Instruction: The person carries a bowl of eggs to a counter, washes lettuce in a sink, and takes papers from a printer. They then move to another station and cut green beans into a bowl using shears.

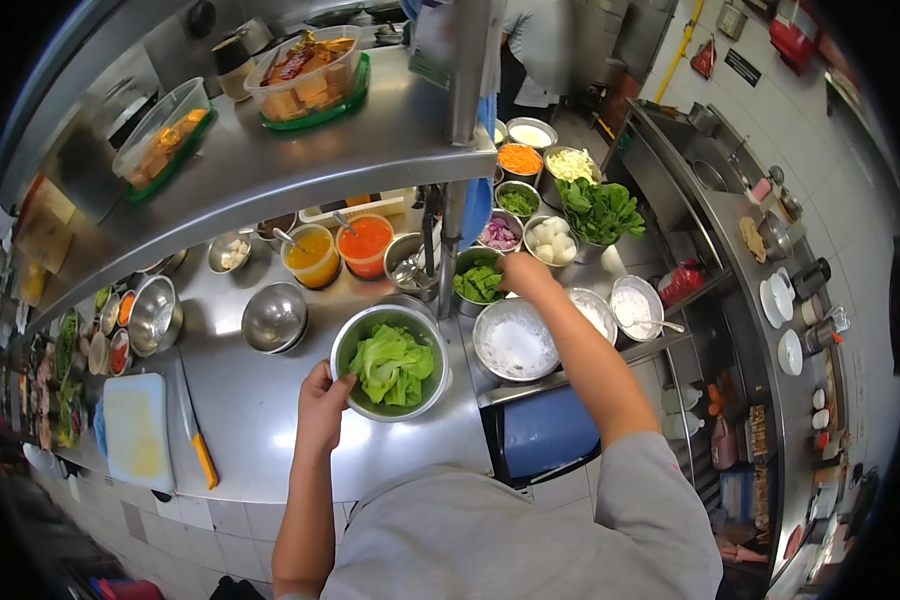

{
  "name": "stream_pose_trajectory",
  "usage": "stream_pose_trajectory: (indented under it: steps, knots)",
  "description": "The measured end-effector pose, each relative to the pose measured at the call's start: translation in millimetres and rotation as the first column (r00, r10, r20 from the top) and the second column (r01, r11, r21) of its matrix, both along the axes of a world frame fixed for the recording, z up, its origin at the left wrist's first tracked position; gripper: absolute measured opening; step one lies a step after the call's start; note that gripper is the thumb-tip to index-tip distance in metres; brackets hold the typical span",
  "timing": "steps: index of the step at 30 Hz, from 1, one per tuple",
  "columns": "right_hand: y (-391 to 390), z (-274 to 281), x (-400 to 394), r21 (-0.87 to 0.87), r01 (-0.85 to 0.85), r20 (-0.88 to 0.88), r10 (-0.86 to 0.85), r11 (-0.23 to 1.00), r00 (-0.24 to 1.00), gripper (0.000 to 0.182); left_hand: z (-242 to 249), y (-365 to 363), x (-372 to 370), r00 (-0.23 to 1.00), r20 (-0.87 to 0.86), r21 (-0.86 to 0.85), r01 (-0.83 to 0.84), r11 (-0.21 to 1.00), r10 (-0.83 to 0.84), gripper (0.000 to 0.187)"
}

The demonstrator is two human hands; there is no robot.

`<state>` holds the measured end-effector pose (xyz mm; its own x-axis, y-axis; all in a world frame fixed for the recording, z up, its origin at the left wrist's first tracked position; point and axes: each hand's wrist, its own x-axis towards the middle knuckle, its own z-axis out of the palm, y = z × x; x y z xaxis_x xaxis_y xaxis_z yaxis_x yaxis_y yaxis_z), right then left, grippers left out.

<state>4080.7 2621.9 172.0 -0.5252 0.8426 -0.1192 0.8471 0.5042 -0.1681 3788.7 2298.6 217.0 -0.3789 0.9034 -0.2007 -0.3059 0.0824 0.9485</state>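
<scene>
A steel bowl (341, 345) with pale green lettuce leaves (392, 366) is held at its left rim by my left hand (322, 402), fingers closed on the edge. My right hand (521, 272) reaches to the right edge of a steel container (459, 296) of darker green leaves (480, 281); its fingertips are partly hidden, and I cannot make out what they hold. Just below that container stands a bowl of white powder (516, 340). Behind it are a container of chopped purple onion (500, 232) and one of white round pieces (551, 241).
An orange-handled knife (204, 460) lies beside a white cutting board (137, 430) at left. Empty steel bowls (274, 317) and tubs of yellow sauce (312, 256) and red sauce (366, 246) stand behind. A steel shelf (390, 120) overhangs the counter. Another person (543, 40) is at the top.
</scene>
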Motion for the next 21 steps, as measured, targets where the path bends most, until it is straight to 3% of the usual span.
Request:
stream_pose_trajectory:
  steps: [3,7,9,10,12,13,16,21]
  knots:
    - [-8,-22,-30,0.011,0.032,0.144,-0.033,0.999,0.989,0.046,-14,-15,-9,0.999,0.020,-0.012,-0.049,0.999,0.049,0.006]
    - [21,-69,-43,0.110,0.092,0.138,-0.106,0.990,0.985,0.040,-19,-27,-10,0.995,0.040,-0.029,-0.085,0.996,0.086,0.005]
    - [37,-62,-32,0.063,0.041,0.024,-0.043,0.997,0.999,0.042,-18,-33,-10,0.993,0.033,-0.038,-0.114,0.993,0.116,0.005]
    - [40,-49,-26,-0.046,0.004,-0.030,-0.005,0.999,1.000,0.043,-17,-36,-9,0.990,0.028,-0.048,-0.136,0.990,0.137,0.005]
    - [48,-32,-16,-0.059,-0.104,-0.172,0.093,0.993,0.981,0.037,-23,-42,-15,0.989,0.040,-0.051,-0.139,0.989,0.142,0.004]
    - [46,-21,-11,-0.115,-0.056,-0.293,0.020,0.992,0.956,0.044,-25,-44,-17,0.990,0.047,-0.054,-0.133,0.990,0.136,0.003]
    - [43,-2,-6,-0.219,0.033,-0.399,-0.120,0.975,0.909,0.040,-26,-43,-15,0.986,0.074,-0.039,-0.150,0.988,0.152,0.002]
    - [30,7,-4,-0.218,0.012,-0.582,-0.139,0.976,0.802,0.031,-25,-33,-14,0.994,0.051,-0.029,-0.099,0.995,0.100,0.002]
